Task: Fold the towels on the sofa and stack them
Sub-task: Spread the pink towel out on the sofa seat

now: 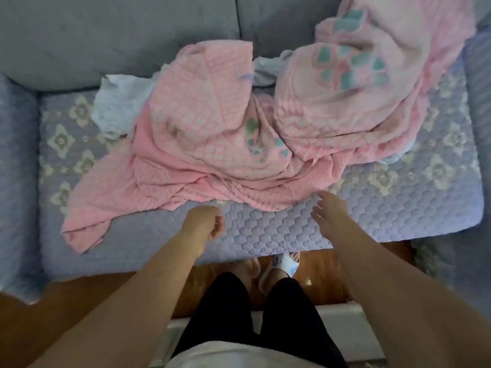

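Note:
A heap of unfolded towels lies on the sofa seat point(265, 235). A pink checked towel point(191, 144) spreads across the middle and trails to the front left. A paler pink towel with teal hearts point(366, 83) is bunched at the back right. A light blue-white towel point(117, 107) pokes out behind on the left. My left hand point(204, 221) hovers just in front of the pink towel's front edge, fingers loosely curled, holding nothing. My right hand point(332, 211) is beside that edge too, fingers spread and empty.
The seat has a lilac quilted cover with pale flower motifs. Grey back cushions point(119, 35) rise behind the towels. An armrest point(16, 168) borders the left side. Below the seat edge are wooden floor point(318, 274), my slippers and my dark trousers.

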### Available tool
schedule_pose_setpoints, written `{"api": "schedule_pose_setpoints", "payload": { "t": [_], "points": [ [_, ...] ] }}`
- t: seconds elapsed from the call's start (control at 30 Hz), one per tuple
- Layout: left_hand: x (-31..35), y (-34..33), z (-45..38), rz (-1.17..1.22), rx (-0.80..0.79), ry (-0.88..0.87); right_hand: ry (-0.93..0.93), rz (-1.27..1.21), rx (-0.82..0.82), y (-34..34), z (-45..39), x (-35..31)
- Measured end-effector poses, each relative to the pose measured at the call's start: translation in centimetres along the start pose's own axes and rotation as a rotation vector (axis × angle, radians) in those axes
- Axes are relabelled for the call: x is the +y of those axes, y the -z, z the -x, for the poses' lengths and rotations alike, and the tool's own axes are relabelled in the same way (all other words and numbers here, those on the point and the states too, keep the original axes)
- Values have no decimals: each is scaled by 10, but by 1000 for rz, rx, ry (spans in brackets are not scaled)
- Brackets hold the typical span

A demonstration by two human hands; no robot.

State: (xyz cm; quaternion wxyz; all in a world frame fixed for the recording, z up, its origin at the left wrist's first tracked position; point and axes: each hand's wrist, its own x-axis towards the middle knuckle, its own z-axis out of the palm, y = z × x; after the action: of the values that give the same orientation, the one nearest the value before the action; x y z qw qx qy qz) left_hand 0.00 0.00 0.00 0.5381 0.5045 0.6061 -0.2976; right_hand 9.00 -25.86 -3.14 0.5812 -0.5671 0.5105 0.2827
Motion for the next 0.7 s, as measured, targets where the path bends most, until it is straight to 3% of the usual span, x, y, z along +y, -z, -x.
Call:
{"api": "schedule_pose_setpoints", "payload": {
  "t": [0.2,0.3,0.37,0.6,0.67,0.7],
  "points": [
    [-22,34,-12,-88,-14,-3,-69,-118,-56,-29,-27,-5],
    [-31,41,11,-79,-35,61,-116,-308,-154,-28,6,-8],
    [-29,34,27,-98,-74,2,-113,-437,-241,-23,47,-17],
    [7,-16,108,-692,-41,-922,-10,-431,-328,-2,182,-33],
    [22,-20,118,-720,-33,-1064,19,-394,-335,7,205,-36],
    [31,-21,122,-645,-73,-1054,28,-364,-342,13,213,-38]
  ]
}}
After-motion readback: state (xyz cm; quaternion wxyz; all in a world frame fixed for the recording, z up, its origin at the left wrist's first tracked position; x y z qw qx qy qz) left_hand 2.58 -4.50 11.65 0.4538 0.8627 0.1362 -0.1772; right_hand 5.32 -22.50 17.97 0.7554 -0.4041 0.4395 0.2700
